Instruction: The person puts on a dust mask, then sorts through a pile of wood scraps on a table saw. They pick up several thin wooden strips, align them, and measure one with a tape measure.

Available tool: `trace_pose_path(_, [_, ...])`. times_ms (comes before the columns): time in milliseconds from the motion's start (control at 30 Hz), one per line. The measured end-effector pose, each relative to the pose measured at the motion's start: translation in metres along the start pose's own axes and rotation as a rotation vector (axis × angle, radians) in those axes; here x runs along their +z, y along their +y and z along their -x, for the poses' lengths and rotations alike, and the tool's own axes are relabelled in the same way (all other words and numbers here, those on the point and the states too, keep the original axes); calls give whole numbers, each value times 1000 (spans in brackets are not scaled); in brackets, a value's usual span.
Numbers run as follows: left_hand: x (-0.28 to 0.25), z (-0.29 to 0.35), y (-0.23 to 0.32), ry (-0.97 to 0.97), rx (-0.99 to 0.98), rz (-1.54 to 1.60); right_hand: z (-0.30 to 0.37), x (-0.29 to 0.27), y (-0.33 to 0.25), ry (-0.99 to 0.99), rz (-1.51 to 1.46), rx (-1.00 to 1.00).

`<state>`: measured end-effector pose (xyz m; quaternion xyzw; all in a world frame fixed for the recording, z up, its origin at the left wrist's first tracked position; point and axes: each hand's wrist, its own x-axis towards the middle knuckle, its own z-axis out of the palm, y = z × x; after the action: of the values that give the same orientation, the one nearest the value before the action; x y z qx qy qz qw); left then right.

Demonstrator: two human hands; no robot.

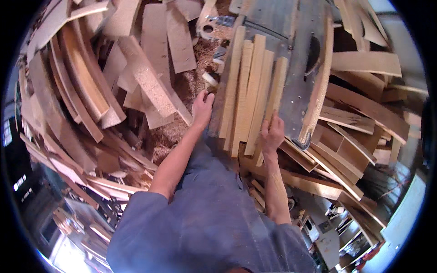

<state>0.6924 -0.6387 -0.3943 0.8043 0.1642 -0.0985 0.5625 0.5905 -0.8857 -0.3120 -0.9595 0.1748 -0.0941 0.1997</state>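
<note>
My right hand (272, 132) is closed around the near part of a narrow wooden strip (278, 82), the rightmost of several pale strips. The other wooden strips (249, 91) lie side by side on the grey metal saw table (268, 13), their near ends toward my body. My left hand (203, 108) is off the table's left edge with its fingers curled in. A small pale wood offcut (210, 80) shows just beyond its fingertips. Whether the hand holds anything is hidden.
A dark saw blade (312, 54) stands in the table, right of the strips. Along the table's right side runs a long curved board (321, 82). Curved boards (150, 82) are piled at the left, over sawdust (166, 141). More boards (359, 109) are heaped at the right.
</note>
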Motion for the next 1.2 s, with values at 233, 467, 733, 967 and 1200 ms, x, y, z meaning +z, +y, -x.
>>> trace_pose_path(233, [30, -13, 55, -36, 315, -212, -38, 24, 8, 162, -19, -99])
trace_pose_path(467, [36, -16, 61, -50, 200, -141, -54, 39, 14, 119, 14, -29])
trace_pose_path(733, [51, -41, 20, 145, 171, -178, -60, 45, 16, 135, 15, -8])
trace_pose_path(967, [60, -53, 9, 46, 60, -244, -60, 51, 20, 139, -14, -18])
trace_pose_path(1200, [62, -56, 6, 40, 81, -284, -65, 55, 18, 144, 35, -29])
